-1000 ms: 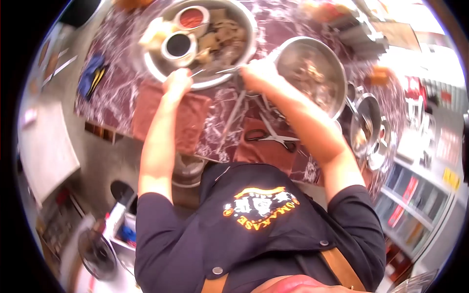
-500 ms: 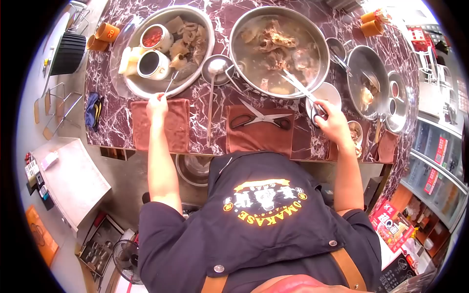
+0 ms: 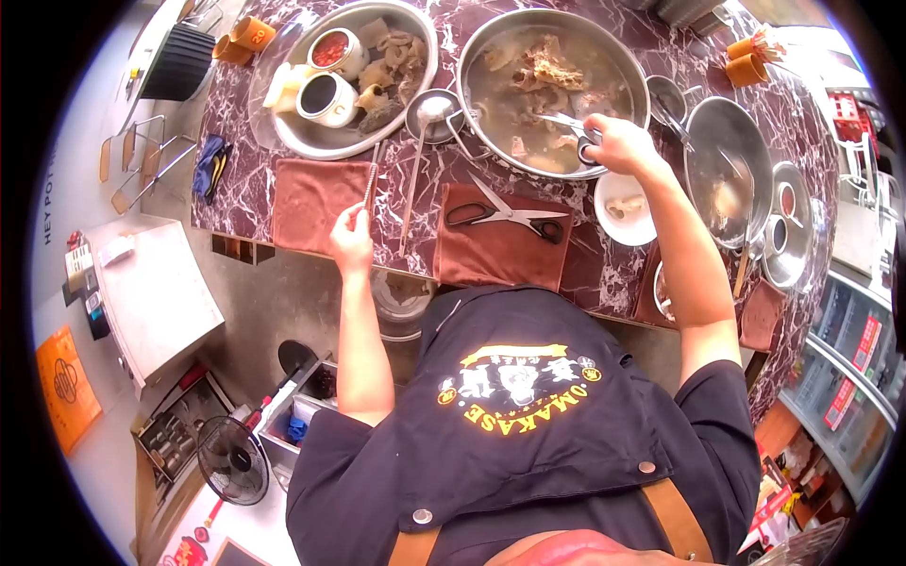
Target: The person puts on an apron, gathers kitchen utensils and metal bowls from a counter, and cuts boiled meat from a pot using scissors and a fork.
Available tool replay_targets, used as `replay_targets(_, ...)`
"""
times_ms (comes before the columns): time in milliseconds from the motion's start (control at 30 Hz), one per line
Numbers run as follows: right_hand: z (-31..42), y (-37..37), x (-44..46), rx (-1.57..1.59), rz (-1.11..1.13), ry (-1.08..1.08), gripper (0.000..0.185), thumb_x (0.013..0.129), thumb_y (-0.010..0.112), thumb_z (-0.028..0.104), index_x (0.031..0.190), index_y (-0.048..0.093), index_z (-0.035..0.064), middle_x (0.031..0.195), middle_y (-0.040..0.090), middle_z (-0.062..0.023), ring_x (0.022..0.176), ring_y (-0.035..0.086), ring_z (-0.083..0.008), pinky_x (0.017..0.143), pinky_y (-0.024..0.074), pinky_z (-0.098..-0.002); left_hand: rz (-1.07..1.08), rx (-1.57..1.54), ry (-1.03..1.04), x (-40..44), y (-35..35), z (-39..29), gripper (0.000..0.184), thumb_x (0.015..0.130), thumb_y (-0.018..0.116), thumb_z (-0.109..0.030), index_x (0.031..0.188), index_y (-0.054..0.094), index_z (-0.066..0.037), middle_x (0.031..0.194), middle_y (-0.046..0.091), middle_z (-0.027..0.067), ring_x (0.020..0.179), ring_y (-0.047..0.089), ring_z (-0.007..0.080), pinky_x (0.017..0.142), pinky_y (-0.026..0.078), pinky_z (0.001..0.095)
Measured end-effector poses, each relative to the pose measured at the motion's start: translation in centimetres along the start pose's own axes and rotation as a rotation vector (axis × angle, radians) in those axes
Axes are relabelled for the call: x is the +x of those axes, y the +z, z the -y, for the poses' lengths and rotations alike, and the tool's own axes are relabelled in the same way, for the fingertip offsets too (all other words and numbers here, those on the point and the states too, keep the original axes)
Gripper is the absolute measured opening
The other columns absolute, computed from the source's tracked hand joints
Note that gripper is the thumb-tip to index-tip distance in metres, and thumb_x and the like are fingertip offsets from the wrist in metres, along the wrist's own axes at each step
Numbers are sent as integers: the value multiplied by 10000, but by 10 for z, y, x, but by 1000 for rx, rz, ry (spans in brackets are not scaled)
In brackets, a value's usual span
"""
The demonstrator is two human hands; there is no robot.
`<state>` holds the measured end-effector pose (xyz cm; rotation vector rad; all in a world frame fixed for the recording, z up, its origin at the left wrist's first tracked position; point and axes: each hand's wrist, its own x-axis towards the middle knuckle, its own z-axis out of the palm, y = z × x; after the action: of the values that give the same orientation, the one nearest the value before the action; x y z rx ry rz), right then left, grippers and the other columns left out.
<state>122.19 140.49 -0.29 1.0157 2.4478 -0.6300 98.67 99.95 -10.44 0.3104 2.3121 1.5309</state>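
Right hand (image 3: 618, 143) above pot rim (image 3: 640, 80), forearm angled.

An eatery, by its look: a wide pot (image 3: 514, 141) of meat in broth at one o'clock, a cup (image 3: 253, 34) marked "20" at eleven, folding chairs (image 3: 142, 174) at ten, wall lettering (image 3: 49, 193) reading "HEY POT" at nine, a glass-fronted fridge (image 3: 849, 340) at three, an "OMAKASE" apron (image 3: 528, 453) at six.
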Motion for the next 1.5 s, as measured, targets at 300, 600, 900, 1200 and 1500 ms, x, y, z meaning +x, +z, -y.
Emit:
replay_targets(300,-14,50,-41,-214,-483,-404,454,756,696,154,1198,595,128,938,589,-113,955,602,-295,806,502,-420,325,427,279,4,69,-122,198,917,633,-168,1066,716,-67,785,704,88,682,636,150,643,491,286)
replay_targets(600,-22,56,-41,30,-344,-196,440,804,704,219,1228,599,165,1038,622,-112,1003,622,-301,853,504,-414,481,824,490,58,157,-138,225,912,572,-293,1007,735,-170,1001,719,121,964,672,314,847,532,424)
replay_targets(900,-61,-7,-25,267,-244,-155,420,820,695,213,1231,638,144,1056,689,-166,983,663,-296,879,506,-370,641,212,249,93,222,-129,206,845,660,-173,973,746,-36,878,743,102,804,693,173,763,530,312)
replay_targets(1200,-68,-39,-88,168,-200,60,441,783,687,253,1201,638,121,1027,707,-160,939,682,-292,857,518,-384,740,145,90,109,274,-146,187,857,687,-116,987,742,7,871,715,59,784,630,125,743,504,279)
replay_targets(1500,-36,24,-55,118,-127,191,472,776,689,353,1196,656,141,1157,687,-127,1090,645,-293,951,493,-387,647,669,382,63,272,-194,223,852,580,-199,974,752,-130,978,722,126,976,680,324,870,527,424)
